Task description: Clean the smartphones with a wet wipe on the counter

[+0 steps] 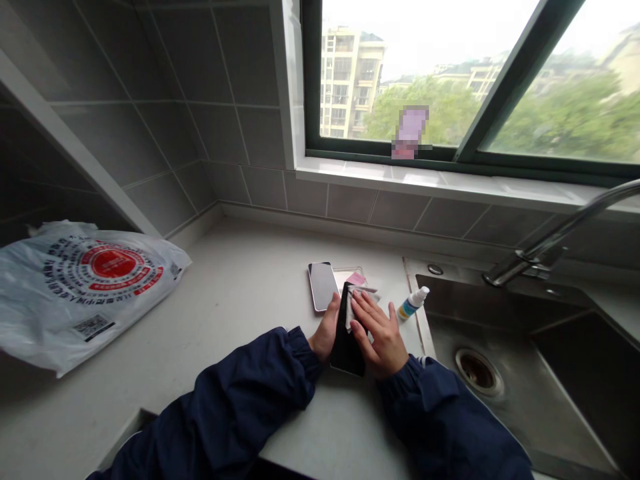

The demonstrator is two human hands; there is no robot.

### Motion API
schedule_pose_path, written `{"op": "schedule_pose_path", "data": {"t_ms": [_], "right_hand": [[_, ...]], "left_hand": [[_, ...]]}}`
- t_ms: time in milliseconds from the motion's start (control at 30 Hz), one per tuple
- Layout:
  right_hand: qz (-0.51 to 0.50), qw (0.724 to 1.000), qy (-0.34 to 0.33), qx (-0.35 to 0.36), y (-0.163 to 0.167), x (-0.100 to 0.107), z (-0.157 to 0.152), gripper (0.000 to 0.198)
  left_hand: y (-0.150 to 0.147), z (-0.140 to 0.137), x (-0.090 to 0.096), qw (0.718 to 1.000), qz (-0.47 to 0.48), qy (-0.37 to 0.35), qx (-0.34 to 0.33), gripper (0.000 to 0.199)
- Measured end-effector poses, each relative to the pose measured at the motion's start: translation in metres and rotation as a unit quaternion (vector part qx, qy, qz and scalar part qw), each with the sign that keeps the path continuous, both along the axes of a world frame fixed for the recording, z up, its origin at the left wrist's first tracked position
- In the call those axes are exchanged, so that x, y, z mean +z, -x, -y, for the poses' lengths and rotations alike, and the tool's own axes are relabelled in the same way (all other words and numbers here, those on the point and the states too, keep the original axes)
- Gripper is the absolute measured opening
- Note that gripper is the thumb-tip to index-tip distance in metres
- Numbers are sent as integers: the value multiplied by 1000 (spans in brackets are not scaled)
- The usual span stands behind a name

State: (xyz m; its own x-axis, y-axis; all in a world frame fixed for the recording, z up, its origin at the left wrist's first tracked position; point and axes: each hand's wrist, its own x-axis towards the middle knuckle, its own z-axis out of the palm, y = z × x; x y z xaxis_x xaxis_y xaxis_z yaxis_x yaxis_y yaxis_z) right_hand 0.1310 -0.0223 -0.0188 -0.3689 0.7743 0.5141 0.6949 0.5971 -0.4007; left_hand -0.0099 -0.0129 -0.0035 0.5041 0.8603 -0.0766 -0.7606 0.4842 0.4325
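Note:
My left hand (327, 331) grips the left edge of a black smartphone (345, 353), its thumb along the side and its other fingers hidden beneath. Over the phone's dark face, my right hand (381, 333) presses a white wiping cloth (354, 308) with its fingers laid on top. Just beyond lies a second phone (323, 287) with a grey face and light frame, flat on the counter. A clear phone case (343, 272) with a pink piece (356, 279) in it is partly covered by the cloth and black phone. Right of my right hand stands a small spray bottle (413, 303).
A steel sink (520, 353) with a drain and a curved faucet (530, 257) is at the right. On the left of the white counter (240, 280) rests a printed plastic bag (95, 287). Tiled wall and a window (465, 80) bound the back.

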Motion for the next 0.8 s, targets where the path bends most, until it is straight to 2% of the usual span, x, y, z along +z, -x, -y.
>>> {"op": "schedule_pose_path", "data": {"t_ms": [167,367,533,800], "right_hand": [[32,994,10,108,1,12,8,41],[-5,982,-3,187,6,28,18,32],[-48,976,-8,212,8,35,23,29],[-42,968,34,247,9,43,27,29]], "left_hand": [[6,-4,4,999,0,48,5,79],[11,-1,7,995,-25,94,17,93],[13,-3,6,996,-19,81,-12,95],[15,-4,6,996,-46,77,-13,102]]}}
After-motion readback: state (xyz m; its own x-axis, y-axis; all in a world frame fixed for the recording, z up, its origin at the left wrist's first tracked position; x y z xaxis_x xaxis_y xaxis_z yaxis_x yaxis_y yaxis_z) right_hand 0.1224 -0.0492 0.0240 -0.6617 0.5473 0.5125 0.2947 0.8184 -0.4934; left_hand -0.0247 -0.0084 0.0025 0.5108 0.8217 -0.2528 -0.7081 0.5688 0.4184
